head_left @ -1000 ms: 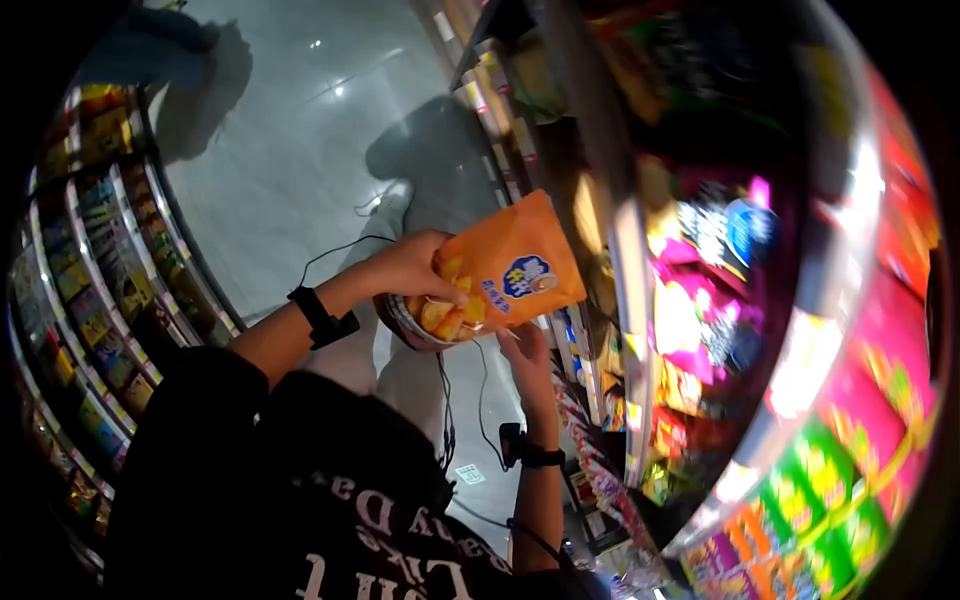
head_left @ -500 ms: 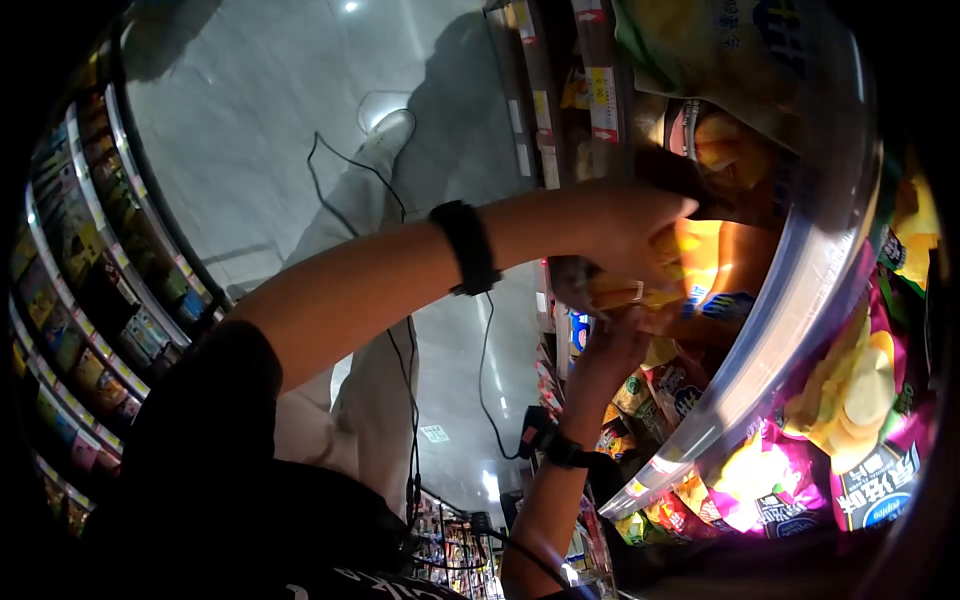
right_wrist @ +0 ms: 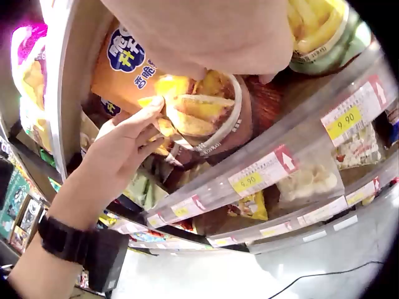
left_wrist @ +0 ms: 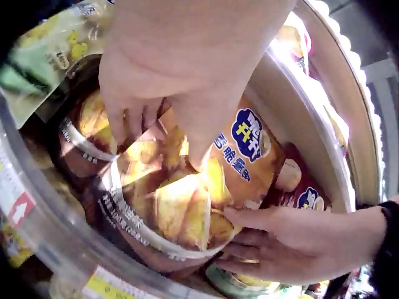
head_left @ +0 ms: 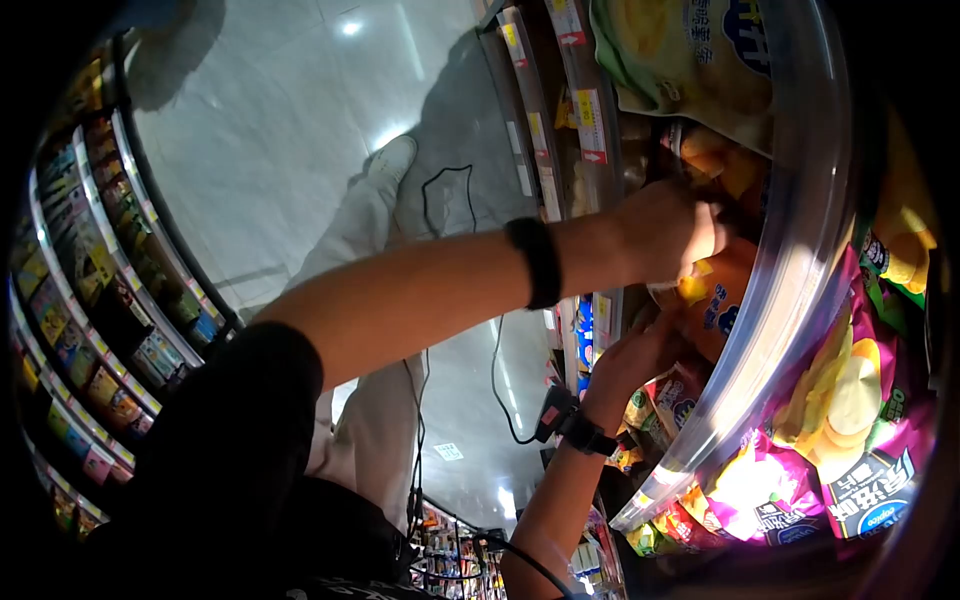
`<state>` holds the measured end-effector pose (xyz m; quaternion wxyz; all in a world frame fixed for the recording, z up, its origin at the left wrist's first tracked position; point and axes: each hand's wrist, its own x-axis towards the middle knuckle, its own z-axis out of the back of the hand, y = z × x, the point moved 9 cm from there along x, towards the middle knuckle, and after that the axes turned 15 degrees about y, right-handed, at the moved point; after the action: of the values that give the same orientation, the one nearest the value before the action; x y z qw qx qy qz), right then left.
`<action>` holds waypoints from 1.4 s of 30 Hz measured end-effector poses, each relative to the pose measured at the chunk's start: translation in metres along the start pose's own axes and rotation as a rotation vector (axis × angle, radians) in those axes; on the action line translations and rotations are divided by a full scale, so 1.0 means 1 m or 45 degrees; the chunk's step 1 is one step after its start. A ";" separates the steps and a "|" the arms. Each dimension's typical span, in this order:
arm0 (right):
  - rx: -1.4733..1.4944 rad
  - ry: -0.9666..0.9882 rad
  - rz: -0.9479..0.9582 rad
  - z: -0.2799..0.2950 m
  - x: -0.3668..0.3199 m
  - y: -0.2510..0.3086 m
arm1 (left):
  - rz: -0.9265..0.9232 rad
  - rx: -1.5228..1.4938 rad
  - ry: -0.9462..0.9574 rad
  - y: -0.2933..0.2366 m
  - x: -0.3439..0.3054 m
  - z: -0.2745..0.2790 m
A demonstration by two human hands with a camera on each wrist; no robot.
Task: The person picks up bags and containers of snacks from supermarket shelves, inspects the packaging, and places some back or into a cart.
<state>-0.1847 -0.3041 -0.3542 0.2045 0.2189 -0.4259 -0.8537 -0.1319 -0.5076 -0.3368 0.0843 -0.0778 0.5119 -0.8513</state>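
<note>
An orange bag of chips [left_wrist: 187, 205], printed with a blue logo and golden pieces, lies tilted among other snack bags behind a clear curved shelf guard [head_left: 795, 290]. My left hand [head_left: 680, 230] grips its upper side, thumb across the printed front in the left wrist view. From the lower side, my right hand [left_wrist: 287, 243] holds the bag's edge with its thumb at the corner, its other fingers partly under the bag. In the head view, both hands and the guard cover much of the bag [head_left: 738, 265]. The right wrist view shows the left hand [right_wrist: 121, 143] at one edge.
A pale green snack bag [head_left: 690, 60] lies above the hands, and a dark red bag [left_wrist: 290, 184] sits beside the orange one. Price labels [right_wrist: 262, 171] line the shelf front. Purple chip bags [head_left: 850, 420] stand beyond the guard. A cable [head_left: 498, 380] hangs near the right wrist.
The orange bag was held over the aisle a second ago; both hands have carried it right, behind the shelf guard. The head view has turned toward the shelf. Since half a second ago, the hands reach slightly farther in.
</note>
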 end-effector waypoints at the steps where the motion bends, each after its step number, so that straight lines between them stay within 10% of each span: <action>1: 0.362 -0.080 -0.129 -0.007 -0.003 -0.006 | -0.005 0.012 0.003 -0.002 -0.011 0.004; 5: -0.554 0.139 0.005 -0.021 -0.014 0.016 | 0.123 -0.074 -0.486 0.028 -0.066 0.049; 7: 0.285 -0.171 -0.372 -0.024 -0.037 0.001 | 0.105 0.075 -0.824 0.037 -0.085 0.080; 12: 0.423 -0.120 -0.494 -0.059 -0.075 -0.022 | 0.274 0.618 -0.993 0.056 -0.078 0.134; 16: 0.521 0.025 -0.502 -0.081 -0.095 -0.024 | 0.446 0.868 -0.590 0.079 -0.032 0.148; 22: 0.502 0.270 -0.420 -0.088 -0.113 -0.025 | 0.148 0.216 -0.337 0.087 -0.037 0.165; 34: 0.541 0.334 -0.549 -0.076 -0.128 -0.047 | -0.238 0.490 -0.561 0.079 -0.053 0.128; 42: 0.450 0.455 -0.547 -0.082 -0.143 -0.054 | 0.000 0.284 -0.468 0.085 -0.053 0.101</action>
<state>-0.0313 -0.2499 -0.4142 0.0503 0.4821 -0.4689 -0.7384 -0.0532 -0.6218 -0.3679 0.1842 -0.2221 0.3907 -0.8741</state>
